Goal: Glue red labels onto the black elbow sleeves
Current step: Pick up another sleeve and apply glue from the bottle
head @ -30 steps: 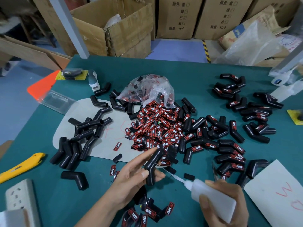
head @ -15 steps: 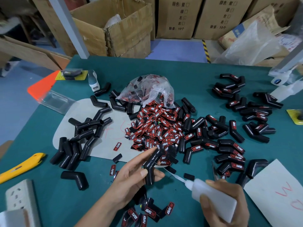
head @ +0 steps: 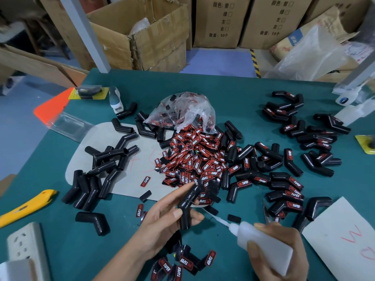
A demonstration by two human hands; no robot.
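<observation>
Bag [head: 182, 110] mid-surface spills labels [head: 194, 159]. Left hand [head: 162, 222] pinches sleeve [head: 187, 205], upper leg pointing far-right; right hand [head: 284, 246] grips bottle [head: 263, 246].

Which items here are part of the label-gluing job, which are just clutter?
In use:
black elbow sleeve in left hand
white squeeze glue bottle in right hand
pile of red labels

Lying about:
yellow utility knife
white power strip

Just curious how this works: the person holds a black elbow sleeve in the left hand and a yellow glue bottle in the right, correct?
Nearly. The head view shows the glue bottle in the right hand is white, not yellow. The left hand does hold a black elbow sleeve.
</observation>
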